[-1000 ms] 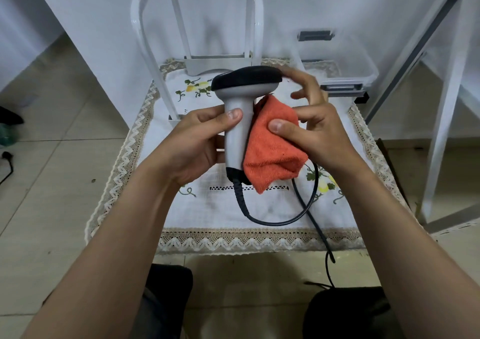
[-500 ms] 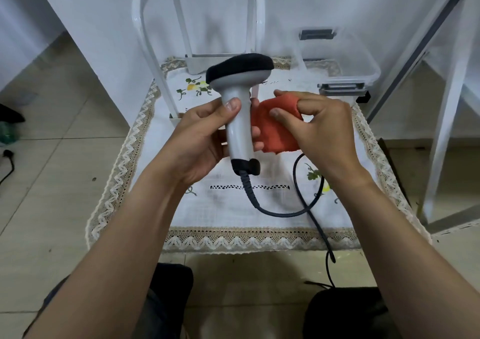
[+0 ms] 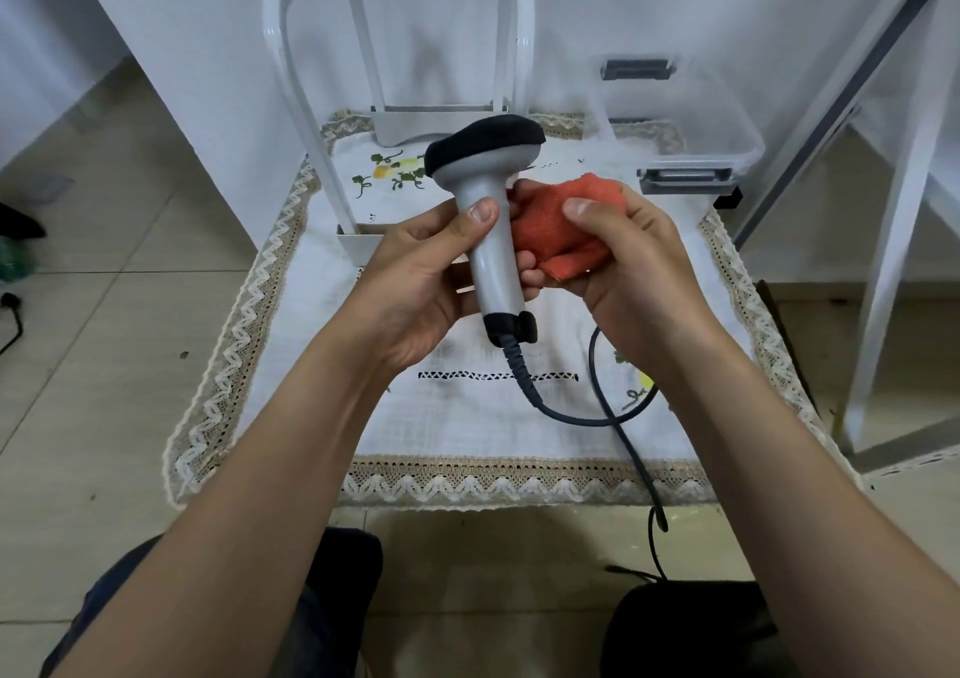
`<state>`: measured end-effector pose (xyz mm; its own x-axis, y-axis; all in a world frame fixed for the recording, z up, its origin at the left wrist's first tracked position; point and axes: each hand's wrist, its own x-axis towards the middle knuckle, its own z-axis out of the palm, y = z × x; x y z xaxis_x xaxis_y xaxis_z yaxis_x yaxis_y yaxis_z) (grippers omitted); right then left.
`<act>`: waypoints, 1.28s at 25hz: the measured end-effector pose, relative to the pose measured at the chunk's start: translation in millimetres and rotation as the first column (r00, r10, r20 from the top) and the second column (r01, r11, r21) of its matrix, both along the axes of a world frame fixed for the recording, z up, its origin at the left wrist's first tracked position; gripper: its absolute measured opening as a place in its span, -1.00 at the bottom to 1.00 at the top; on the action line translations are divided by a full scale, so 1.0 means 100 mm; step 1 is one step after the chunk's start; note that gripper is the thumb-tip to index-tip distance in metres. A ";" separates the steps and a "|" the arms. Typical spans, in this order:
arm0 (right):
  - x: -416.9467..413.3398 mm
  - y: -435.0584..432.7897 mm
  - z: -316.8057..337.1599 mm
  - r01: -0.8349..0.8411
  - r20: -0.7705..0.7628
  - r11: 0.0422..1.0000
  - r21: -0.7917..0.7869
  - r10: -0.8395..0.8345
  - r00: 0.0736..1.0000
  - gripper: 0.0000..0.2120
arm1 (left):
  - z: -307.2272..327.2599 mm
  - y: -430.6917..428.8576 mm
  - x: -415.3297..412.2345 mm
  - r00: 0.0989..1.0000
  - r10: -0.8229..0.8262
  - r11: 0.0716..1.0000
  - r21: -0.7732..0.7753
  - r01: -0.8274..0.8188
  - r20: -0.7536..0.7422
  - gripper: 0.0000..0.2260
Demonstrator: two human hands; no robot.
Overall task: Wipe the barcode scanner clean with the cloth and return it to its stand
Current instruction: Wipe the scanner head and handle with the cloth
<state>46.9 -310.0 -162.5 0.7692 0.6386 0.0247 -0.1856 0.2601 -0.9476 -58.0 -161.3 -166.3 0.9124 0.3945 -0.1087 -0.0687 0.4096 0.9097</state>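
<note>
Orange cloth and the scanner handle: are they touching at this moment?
Touching. The head view shows the orange cloth, bunched in the right hand, pressed against the right side of the scanner handle, with no gap; the left hand grips the handle.

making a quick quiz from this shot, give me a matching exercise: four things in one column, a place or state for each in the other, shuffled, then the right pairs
Things:
1. barcode scanner
2. cloth
3. cable
4. clear plastic box

Places or states:
A. bunched in the right hand, beside the scanner's handle
B. standing at the table's far right corner
C. held upright by its handle in the left hand
D. looping over the tablecloth and off the table's near edge

Pairs: 1-C, 2-A, 3-D, 4-B
</note>
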 end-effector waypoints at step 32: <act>-0.06 -0.35 -0.09 0.171 0.717 0.968 -0.185 0.014 0.697 -0.75 | -0.23 -0.31 -0.35 0.977 -0.159 0.966 0.184 0.183 -0.139 -0.60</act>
